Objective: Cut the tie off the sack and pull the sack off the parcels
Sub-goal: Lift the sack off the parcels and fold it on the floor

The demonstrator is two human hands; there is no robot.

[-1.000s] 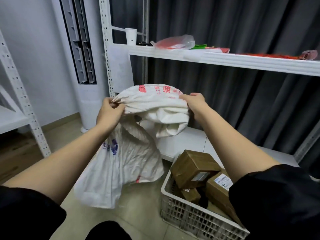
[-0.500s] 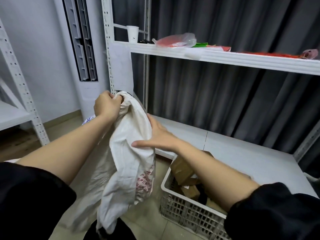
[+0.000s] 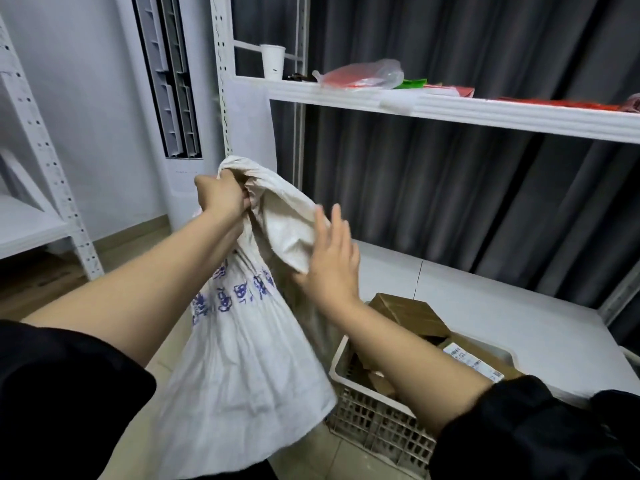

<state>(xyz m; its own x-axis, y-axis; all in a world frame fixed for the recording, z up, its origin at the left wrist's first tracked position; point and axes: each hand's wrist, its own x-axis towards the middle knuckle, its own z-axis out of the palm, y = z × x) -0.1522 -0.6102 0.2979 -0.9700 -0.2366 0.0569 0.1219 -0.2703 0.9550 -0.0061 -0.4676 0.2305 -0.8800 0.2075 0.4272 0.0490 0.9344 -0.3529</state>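
One sack [image 3: 242, 368], one crate [image 3: 377, 417] holding at least two brown parcels [image 3: 408, 315]. Left hand [image 3: 221, 197] held the sack's bunched top with fingers curled tight around it; right hand [image 3: 334, 261] lay flat against a fold, fingers straight and slightly spread. Sack hung over the floor [image 3: 114, 252] beside the crate, white shelving [image 3: 450, 109] and grey curtain behind.

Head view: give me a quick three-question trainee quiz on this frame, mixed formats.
1. True or false: the left hand grips the top of the sack.
2. Where are the brown parcels? A) on the upper shelf B) in the white crate C) inside the sack
3. Fill in: the right hand lies with straight fingers against the ____.

Key: 1 true; 2 B; 3 sack.
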